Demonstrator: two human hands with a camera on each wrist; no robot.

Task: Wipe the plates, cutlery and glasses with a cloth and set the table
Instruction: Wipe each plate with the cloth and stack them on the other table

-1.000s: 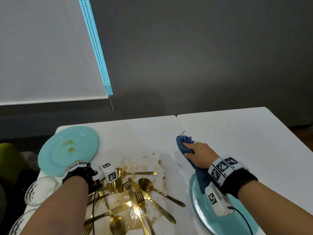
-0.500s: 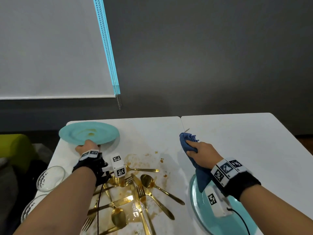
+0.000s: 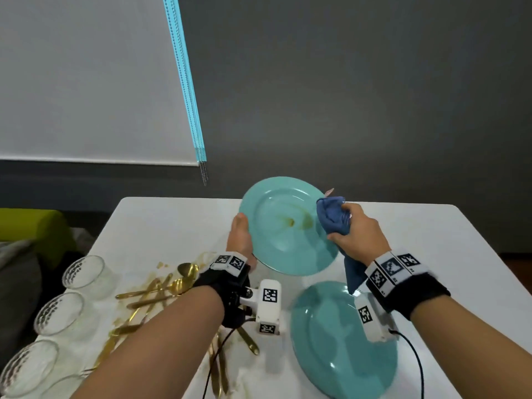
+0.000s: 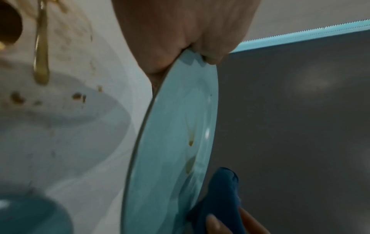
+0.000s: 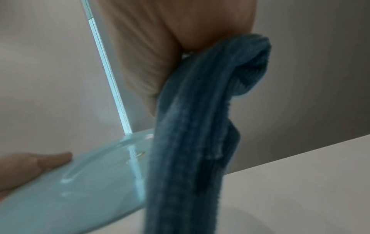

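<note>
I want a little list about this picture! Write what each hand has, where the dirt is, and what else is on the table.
left hand: grips the rim of the raised plate, tilted up off the table
right hand: grips the blue cloth at the plate's right edge
dirt: brown stain mid-plate; brown smears on the table round the cutlery
second plate: lies flat, near side
glasses: lying along the table's left edge

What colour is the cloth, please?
Dark blue; the cloth shows best in the right wrist view.
</note>
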